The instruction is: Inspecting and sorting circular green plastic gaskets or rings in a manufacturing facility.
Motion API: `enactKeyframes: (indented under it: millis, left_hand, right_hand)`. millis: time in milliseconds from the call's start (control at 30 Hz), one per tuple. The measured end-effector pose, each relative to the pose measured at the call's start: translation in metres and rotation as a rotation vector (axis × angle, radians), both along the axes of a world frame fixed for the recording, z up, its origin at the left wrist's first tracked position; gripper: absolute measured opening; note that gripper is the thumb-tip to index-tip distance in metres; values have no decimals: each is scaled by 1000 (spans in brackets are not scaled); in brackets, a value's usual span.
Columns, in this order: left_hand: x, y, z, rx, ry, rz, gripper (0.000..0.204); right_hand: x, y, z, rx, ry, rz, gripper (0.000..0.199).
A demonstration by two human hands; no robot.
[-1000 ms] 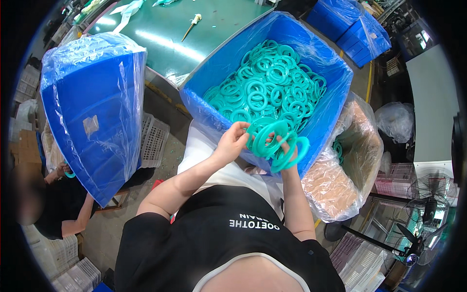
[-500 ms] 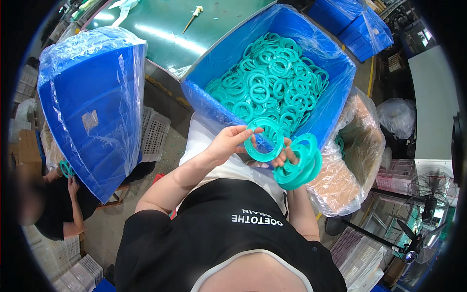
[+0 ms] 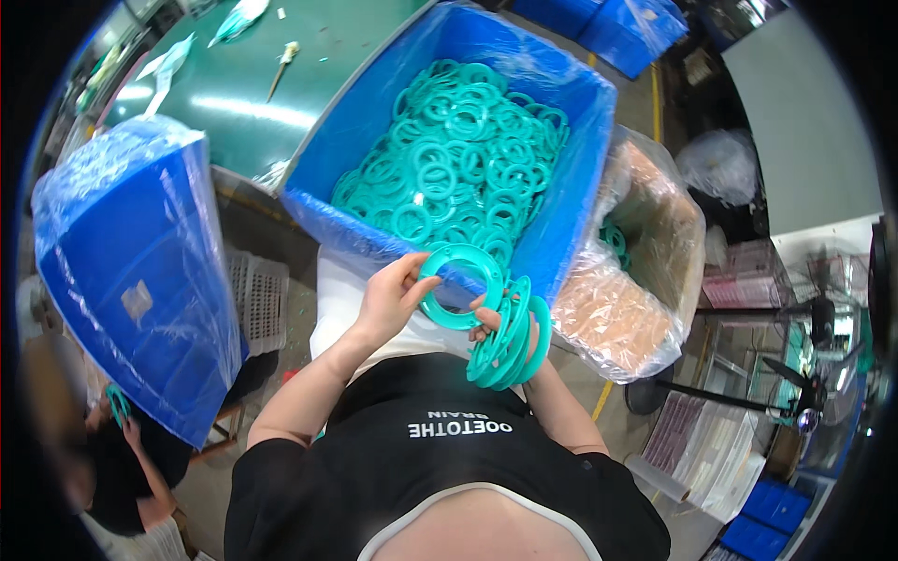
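Observation:
Between my two hands is a turquoise plastic ring (image 3: 432, 307) with a wide round opening. My left hand (image 3: 391, 297) pinches its left edge between thumb and fingers. At its lower right edge, the fingers of my right hand (image 3: 487, 321) touch or grip the same ring; the exact contact is partly hidden. Several more turquoise rings (image 3: 513, 346) hang in a bunch around my right hand and wrist, hiding much of that hand. Just beyond my hands stands a plastic-lined blue bin (image 3: 313, 208) holding a heap of loose turquoise rings (image 3: 435, 178).
A tilted blue bin (image 3: 131, 271) wrapped in clear film stands left. At right, a film-lined cardboard box (image 3: 617, 327) holds a few rings. Behind is a green table (image 3: 234, 84). A co-worker's hand (image 3: 129, 430) holds a ring at far left. Fans (image 3: 804, 393) stand right.
The view has shifted, so the bins sit further left. The ring between my hands has tilted and turned, and the bunch on my right hand now hangs more edge-on.

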State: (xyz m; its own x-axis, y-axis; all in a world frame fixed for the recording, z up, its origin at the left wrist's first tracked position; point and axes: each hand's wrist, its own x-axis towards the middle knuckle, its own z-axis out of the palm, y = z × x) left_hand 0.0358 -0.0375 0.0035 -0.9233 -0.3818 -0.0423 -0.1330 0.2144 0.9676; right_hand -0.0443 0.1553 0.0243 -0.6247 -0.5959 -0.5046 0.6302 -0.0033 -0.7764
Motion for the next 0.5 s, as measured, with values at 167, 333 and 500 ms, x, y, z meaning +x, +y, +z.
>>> enactKeyframes:
  millis: [167, 333, 500]
  left_hand:
    - [-10, 3, -22, -785, 197, 12, 13]
    - [-23, -18, -23, -178, -97, 7, 21]
    - [-19, -14, -16, 766, -118, -164, 21]
  right_hand:
    - [-5, 11, -19, -31, 88, 37, 22]
    - [-23, 35, -6, -116, 119, -120, 26]
    - [-90, 84, -46, -953, -445, -524, 34]
